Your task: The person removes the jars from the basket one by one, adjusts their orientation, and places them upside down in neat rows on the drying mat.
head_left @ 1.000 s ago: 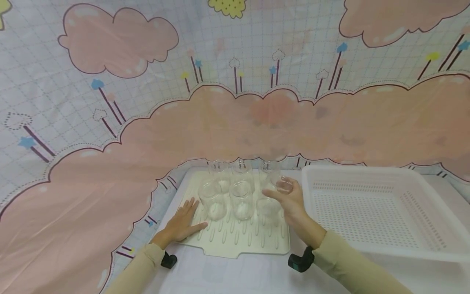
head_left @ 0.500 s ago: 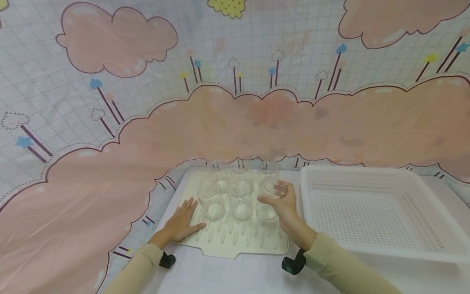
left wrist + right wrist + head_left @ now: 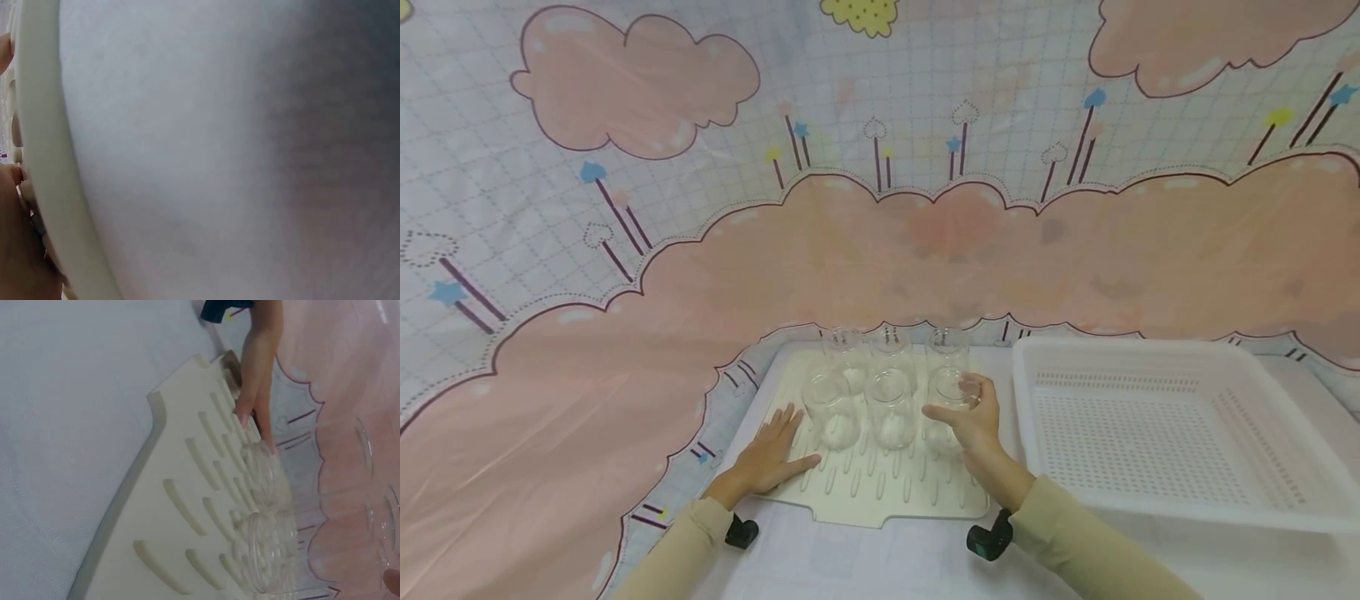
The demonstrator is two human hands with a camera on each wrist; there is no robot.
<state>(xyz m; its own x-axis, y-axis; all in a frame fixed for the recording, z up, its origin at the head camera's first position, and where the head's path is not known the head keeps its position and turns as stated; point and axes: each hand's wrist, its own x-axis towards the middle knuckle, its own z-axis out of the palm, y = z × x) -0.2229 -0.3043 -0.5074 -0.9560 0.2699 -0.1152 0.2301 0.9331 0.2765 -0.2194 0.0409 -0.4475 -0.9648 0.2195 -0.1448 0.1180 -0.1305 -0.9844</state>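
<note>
My right hand [image 3: 983, 429] grips a clear glass [image 3: 942, 390] near its rim, thumb on one side and fingers on the other. That glass stands upright at the right end of the front row on a cream ridged draining board [image 3: 850, 500]. My left hand [image 3: 767, 457] rests flat with spread fingers on the board's left edge. Between the hands are two more front glasses, a middle glass [image 3: 891, 412] and a left glass [image 3: 833, 412]. In the left wrist view the board's rim [image 3: 53, 162] crosses beside part of the left hand [image 3: 25, 250].
Behind the front row stands a back row of similar glasses [image 3: 891, 354]. A white perforated plastic basket [image 3: 1026, 417] sits right of the board on a white cloth-covered table [image 3: 850, 567]. A patterned cloth backdrop [image 3: 880, 267] rises behind.
My right hand has shifted left, bringing the glass from a tilt to upright in line with the front row. The left hand stays in place.
</note>
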